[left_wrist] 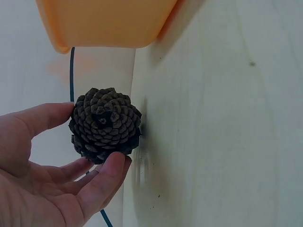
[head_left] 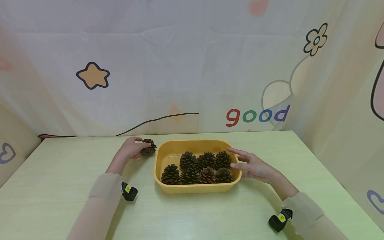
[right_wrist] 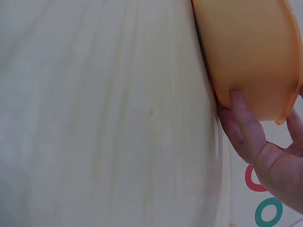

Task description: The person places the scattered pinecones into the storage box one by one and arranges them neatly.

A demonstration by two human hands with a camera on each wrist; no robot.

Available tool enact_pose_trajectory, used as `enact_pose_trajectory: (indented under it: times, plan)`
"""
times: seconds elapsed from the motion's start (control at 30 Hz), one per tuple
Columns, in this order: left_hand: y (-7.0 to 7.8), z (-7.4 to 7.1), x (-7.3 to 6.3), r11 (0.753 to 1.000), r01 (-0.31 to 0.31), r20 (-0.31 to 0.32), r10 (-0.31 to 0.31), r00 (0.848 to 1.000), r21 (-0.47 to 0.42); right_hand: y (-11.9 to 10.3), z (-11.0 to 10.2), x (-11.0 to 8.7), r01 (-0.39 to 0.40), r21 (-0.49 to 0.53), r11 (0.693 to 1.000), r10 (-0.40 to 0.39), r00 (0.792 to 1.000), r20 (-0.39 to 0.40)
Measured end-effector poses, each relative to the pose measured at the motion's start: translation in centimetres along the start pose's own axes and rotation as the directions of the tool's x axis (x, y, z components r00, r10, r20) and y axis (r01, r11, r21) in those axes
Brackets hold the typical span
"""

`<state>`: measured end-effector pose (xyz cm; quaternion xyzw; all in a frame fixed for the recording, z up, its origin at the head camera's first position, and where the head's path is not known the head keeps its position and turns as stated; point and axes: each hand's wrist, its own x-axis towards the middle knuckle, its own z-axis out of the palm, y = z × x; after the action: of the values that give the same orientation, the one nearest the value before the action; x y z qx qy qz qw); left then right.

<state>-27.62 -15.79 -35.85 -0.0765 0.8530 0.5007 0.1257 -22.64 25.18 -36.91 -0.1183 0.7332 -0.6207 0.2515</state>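
My left hand (head_left: 132,148) holds a brown pine cone (head_left: 148,147) between thumb and fingers, just left of the yellow plastic bin (head_left: 195,189). In the left wrist view the cone (left_wrist: 105,125) shows its round, scaled base, and the thumb and fingertips grip its sides. Several pine cones (head_left: 171,175) lie in the bin, mostly along its front and right. At the bin's right end my right hand (head_left: 255,168) grips the wall, with digits over the rim and others against the outside. The right wrist view shows fingers (right_wrist: 248,123) against the bin's outer wall (right_wrist: 251,56).
A pale wood-grain table (head_left: 192,216) bears the bin. Behind it hangs a printed cloth (head_left: 168,66) with a star, a flower and the word "good". Cloth also closes off both sides. A small black device (head_left: 129,192) is strapped at each wrist.
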Motion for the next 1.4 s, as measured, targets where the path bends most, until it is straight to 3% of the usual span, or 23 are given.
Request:
enact_pose_trajectory:
  times: [0.23,0.43,0.6,1.17,1.4]
  plan:
    - [0.2,0.0,-0.1,0.999,-0.006,0.006,0.005,1.000,0.038,0.0,0.0,0.0,0.001,-0.001,1.000,-0.001,1.000,-0.001]
    - [-0.2,-0.3,0.0,1.000,-0.006,0.043,0.004,0.999,0.031,0.1,0.0,0.0,0.000,-0.004,1.000,0.000,1.000,-0.004]
    - [-0.2,-0.4,-0.2,0.999,-0.023,0.037,0.022,0.999,0.029,0.2,0.0,-0.1,-0.001,-0.009,1.000,0.001,1.000,-0.005]
    - [-1.3,-0.7,-1.0,0.984,-0.174,-0.037,0.176,0.984,0.044,0.1,0.0,0.0,0.005,-0.010,1.000,-0.005,1.000,-0.003]
    - [-1.3,-0.9,-1.6,0.969,-0.242,-0.063,0.245,0.968,0.055,0.1,0.0,0.1,0.006,-0.003,1.000,-0.006,1.000,-0.001]
